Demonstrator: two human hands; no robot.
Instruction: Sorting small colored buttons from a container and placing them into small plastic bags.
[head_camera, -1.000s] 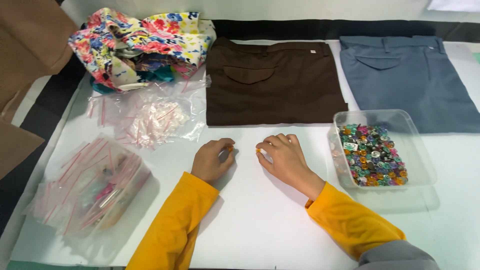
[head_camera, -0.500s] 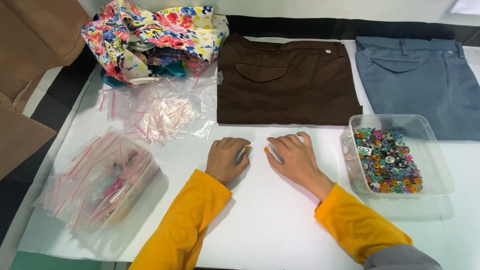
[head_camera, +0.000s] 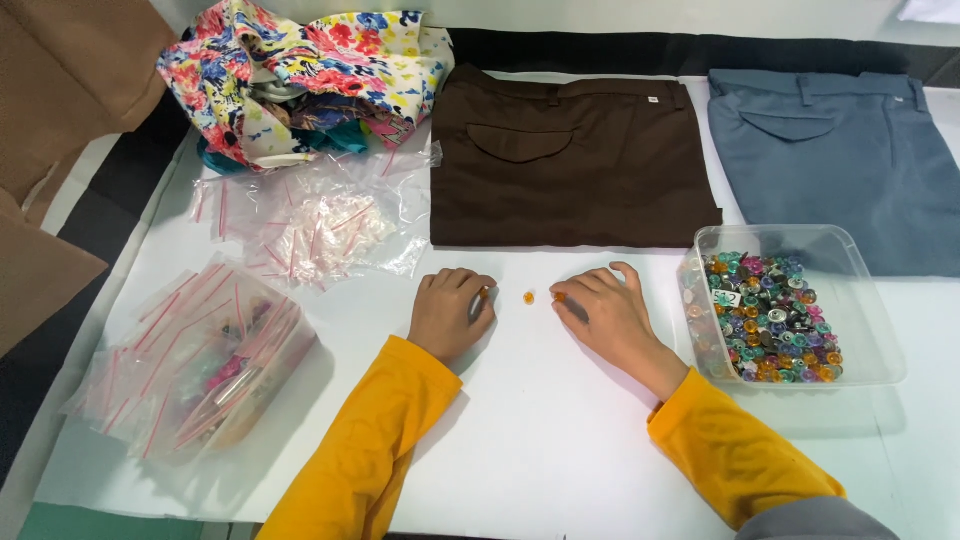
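Observation:
Both hands rest on the white table, in yellow sleeves. My left hand (head_camera: 450, 312) is curled, with a small orange piece pinched at its fingertips. My right hand (head_camera: 600, 305) also holds a small orange piece at its fingertips. Between the two hands a tiny orange button (head_camera: 528, 297) lies loose on the table. A clear plastic tub (head_camera: 870, 300) filled with several coloured buttons stands just right of my right hand.
Folded brown trousers (head_camera: 570, 160) lie beyond the hands, grey-blue trousers (head_camera: 840, 150) to their right. A floral cloth heap (head_camera: 300, 70) sits at the back left. Empty small zip bags (head_camera: 315, 215) and a large bag of filled zip bags (head_camera: 200, 360) lie on the left.
My hands have drawn slightly apart, and a small orange button now shows on the table between them. The camera view has shifted a little.

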